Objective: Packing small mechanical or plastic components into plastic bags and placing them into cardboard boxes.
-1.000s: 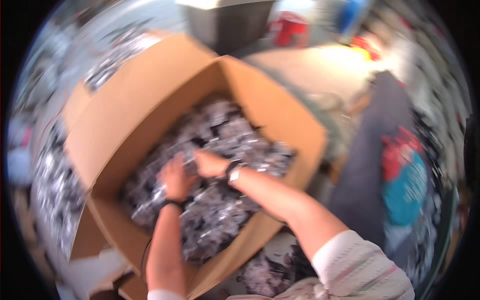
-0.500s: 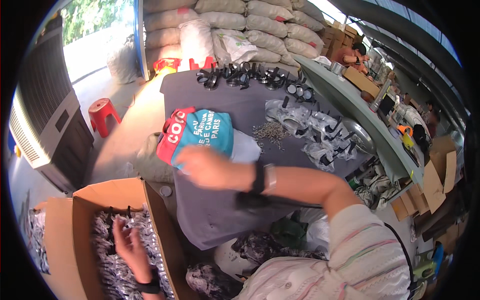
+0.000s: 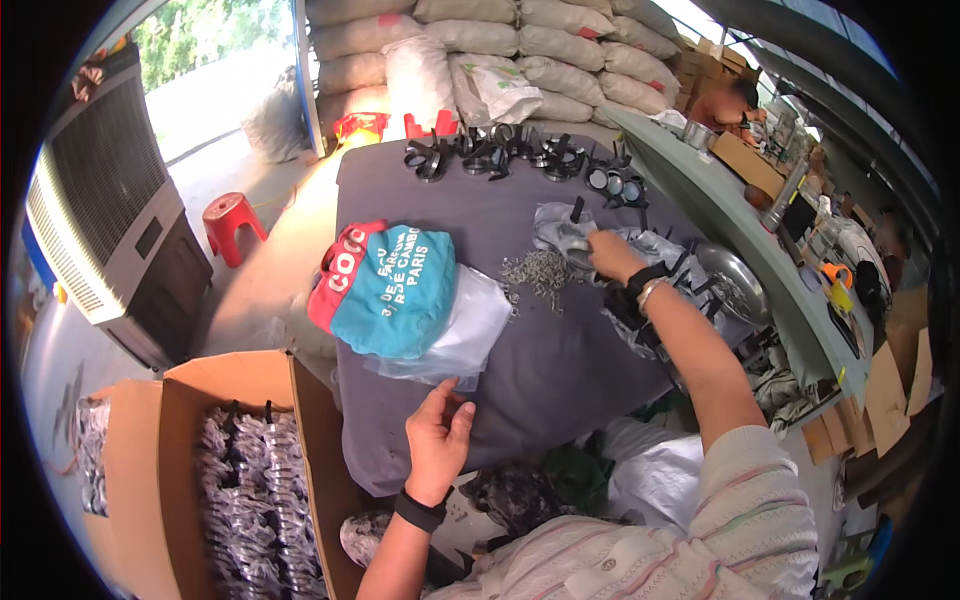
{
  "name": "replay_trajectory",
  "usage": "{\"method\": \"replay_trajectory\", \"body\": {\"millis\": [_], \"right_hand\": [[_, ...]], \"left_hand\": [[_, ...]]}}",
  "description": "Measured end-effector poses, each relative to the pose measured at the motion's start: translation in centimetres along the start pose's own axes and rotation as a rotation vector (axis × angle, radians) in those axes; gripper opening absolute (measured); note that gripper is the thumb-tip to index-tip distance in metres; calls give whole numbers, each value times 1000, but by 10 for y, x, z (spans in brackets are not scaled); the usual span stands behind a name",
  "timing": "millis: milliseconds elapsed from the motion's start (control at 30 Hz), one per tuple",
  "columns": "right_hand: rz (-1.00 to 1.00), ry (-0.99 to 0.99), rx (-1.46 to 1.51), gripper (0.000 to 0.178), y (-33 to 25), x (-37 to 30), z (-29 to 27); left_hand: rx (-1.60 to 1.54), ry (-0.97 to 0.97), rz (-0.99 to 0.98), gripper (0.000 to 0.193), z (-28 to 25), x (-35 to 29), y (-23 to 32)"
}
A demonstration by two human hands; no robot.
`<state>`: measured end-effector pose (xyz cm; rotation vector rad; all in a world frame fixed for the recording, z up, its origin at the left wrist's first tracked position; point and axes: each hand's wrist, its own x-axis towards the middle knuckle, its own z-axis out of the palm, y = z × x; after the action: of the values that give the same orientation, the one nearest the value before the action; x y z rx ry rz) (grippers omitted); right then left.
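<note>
My right hand (image 3: 612, 255) reaches across the grey-covered table (image 3: 560, 370), fingers closed on the edge of a clear-bagged black part (image 3: 562, 232). That part lies at the far side of a heap of similar bagged parts (image 3: 660, 250). Beside this hand, to its left, is a pile of small metal hardware pieces (image 3: 540, 275). My left hand (image 3: 440, 440) hovers at the near table edge, index finger and thumb apart, holding nothing visible. Its fingertip is close to a stack of clear plastic bags (image 3: 470, 325). A teal and red cloth bag (image 3: 390, 285) overlaps the stack.
A cardboard box (image 3: 310, 430) full of bagged parts stands left of the table. Black round parts (image 3: 490, 155) line the far edge. A metal bowl (image 3: 735, 285) sits at the right. A red stool (image 3: 232, 228) and an air cooler (image 3: 120, 220) stand left; sacks (image 3: 560, 75) are stacked behind.
My left hand has come out of the cardboard box to the table's near edge. My right hand has moved from over the cloth bag to the bagged parts on the right.
</note>
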<state>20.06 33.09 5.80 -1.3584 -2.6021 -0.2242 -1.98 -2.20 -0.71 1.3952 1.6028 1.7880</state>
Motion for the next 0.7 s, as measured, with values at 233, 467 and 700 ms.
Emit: {"method": "replay_trajectory", "body": {"millis": [233,467,700], "right_hand": [[139,22,817,27,33,17,-53],[-111,-51,860,21,-79,-72,-77],[-369,-185,924,17,-142,-140,-29]], "left_hand": [[-53,15,-54,31,17,20,4],[241,27,177,49,42,27,36],[441,-169,257,64,85,15,12]]}}
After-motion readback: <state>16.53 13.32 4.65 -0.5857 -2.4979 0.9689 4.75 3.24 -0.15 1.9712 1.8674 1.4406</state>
